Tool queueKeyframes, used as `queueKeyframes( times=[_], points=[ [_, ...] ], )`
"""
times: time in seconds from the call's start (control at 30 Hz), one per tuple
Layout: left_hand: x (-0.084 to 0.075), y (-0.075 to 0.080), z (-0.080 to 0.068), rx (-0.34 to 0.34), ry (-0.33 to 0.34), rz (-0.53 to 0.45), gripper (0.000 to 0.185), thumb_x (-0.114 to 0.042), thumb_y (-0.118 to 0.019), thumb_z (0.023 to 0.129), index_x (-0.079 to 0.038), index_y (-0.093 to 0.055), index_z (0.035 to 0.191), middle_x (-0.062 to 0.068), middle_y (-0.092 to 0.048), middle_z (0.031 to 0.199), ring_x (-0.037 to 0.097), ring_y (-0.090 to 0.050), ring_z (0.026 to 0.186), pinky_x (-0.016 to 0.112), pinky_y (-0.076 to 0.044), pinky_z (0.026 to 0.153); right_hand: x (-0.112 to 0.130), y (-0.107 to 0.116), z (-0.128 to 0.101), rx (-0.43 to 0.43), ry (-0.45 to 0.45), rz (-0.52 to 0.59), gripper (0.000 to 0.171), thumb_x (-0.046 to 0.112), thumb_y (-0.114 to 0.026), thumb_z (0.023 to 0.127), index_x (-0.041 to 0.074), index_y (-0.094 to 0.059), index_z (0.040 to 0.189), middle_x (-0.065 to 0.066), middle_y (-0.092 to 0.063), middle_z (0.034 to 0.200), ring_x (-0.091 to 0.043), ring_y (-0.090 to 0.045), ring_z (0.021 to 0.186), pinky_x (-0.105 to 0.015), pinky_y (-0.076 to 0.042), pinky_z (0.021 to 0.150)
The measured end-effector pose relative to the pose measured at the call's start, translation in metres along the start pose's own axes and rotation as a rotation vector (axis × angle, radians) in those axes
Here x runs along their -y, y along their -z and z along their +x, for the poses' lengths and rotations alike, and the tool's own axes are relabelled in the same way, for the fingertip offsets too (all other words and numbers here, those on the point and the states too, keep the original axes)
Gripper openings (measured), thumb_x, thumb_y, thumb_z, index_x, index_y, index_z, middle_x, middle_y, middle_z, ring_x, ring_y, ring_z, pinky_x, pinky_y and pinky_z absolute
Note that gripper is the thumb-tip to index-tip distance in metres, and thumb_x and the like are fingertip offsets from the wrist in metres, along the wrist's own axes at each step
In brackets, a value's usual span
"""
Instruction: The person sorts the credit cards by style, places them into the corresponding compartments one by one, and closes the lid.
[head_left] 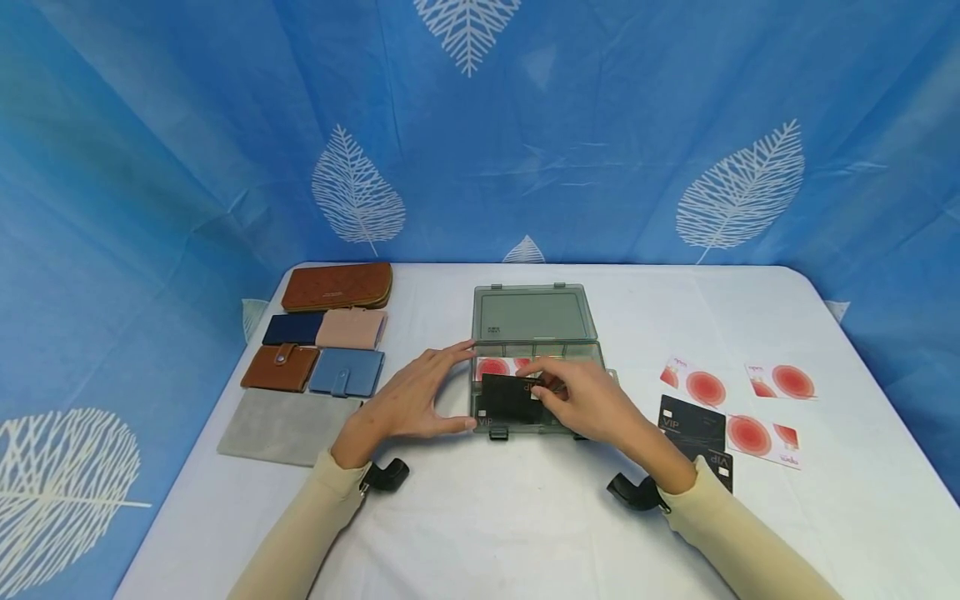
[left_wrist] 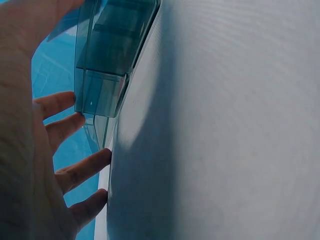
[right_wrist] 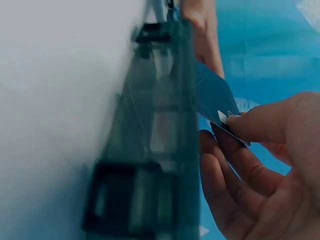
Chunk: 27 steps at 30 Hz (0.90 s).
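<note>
A black VIP card (head_left: 508, 400) is pinched between the thumb and fingers of my right hand (head_left: 588, 398), over the front of a translucent green divided box (head_left: 486, 422). In the right wrist view the card (right_wrist: 216, 95) tilts down at the box's open top. The box's lid (head_left: 536, 315) lies folded back behind it. Inside, a white card with red circles (head_left: 492, 367) shows behind the black one. My left hand (head_left: 411, 398) is spread at the box's left side, its fingertips and thumb right at the wall. From the left wrist, its fingers (left_wrist: 64, 131) stretch out straight.
At right lie several red-and-white cards (head_left: 793, 382) and black VIP cards (head_left: 692, 422), partly under my right forearm. On the left are a brown zip wallet (head_left: 337, 287), a navy wallet (head_left: 291, 329), a pink one (head_left: 351, 328), a brown one (head_left: 273, 368), a blue one (head_left: 347, 372) and a grey one (head_left: 288, 427).
</note>
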<state>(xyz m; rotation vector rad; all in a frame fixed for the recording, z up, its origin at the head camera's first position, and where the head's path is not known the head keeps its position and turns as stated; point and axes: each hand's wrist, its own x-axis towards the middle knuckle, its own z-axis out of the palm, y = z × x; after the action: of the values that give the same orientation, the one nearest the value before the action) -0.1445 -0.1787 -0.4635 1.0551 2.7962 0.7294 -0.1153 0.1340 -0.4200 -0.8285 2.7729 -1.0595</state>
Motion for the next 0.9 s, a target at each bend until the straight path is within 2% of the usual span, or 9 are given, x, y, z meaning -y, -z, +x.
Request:
queueKeyframes(
  times=[0.17,0.5,0.6,0.73,0.9],
  points=[
    [0.000,0.000,0.000,0.000,0.003,-0.001,0.104,-0.067,-0.078,0.085,-0.019,-0.038,0.168,0.000,-0.029,0.178,0.032,-0.047,0.149,0.063,-0.043,0.116,0.002,-0.011,-0.001,0.001,0.036,-0.049,0.028,0.010,-0.077,0.100,0.022,-0.077,0.126,0.010,-0.073,0.091,0.000,-0.060,0.072,-0.027,-0.051,0.066],
    [0.001,0.000,0.000,0.001,-0.007,-0.001,0.102,-0.067,-0.077,0.086,-0.020,-0.039,0.168,-0.001,-0.027,0.178,0.033,-0.047,0.148,0.064,-0.044,0.114,0.003,-0.022,-0.001,0.019,0.029,-0.111,0.026,0.012,-0.078,0.099,0.025,-0.079,0.123,0.011,-0.072,0.089,0.002,-0.054,0.066,-0.024,-0.044,0.056],
    [0.001,0.000,0.000,0.002,-0.005,0.002,0.102,-0.068,-0.077,0.086,-0.020,-0.039,0.168,-0.001,-0.027,0.178,0.034,-0.048,0.148,0.064,-0.045,0.113,0.003,-0.023,-0.002,0.005,0.044,-0.148,0.026,0.013,-0.079,0.099,0.025,-0.079,0.122,0.008,-0.073,0.096,0.000,-0.052,0.065,-0.024,-0.042,0.055],
    [0.001,0.000,0.000,0.001,-0.006,0.000,0.102,-0.067,-0.077,0.086,-0.021,-0.039,0.168,-0.001,-0.027,0.178,0.033,-0.048,0.148,0.064,-0.045,0.113,0.004,-0.025,-0.002,-0.011,0.089,-0.238,0.025,0.014,-0.080,0.099,0.023,-0.080,0.122,0.002,-0.072,0.113,-0.003,-0.054,0.067,-0.023,-0.042,0.056],
    [0.002,-0.001,-0.001,0.002,-0.006,-0.009,0.102,-0.067,-0.078,0.086,-0.020,-0.038,0.168,0.001,-0.028,0.178,0.033,-0.048,0.147,0.063,-0.045,0.113,0.004,-0.026,-0.003,-0.001,0.144,-0.311,0.025,0.015,-0.078,0.100,0.017,-0.081,0.125,-0.002,-0.069,0.118,-0.009,-0.061,0.068,-0.020,-0.042,0.054]
  ],
)
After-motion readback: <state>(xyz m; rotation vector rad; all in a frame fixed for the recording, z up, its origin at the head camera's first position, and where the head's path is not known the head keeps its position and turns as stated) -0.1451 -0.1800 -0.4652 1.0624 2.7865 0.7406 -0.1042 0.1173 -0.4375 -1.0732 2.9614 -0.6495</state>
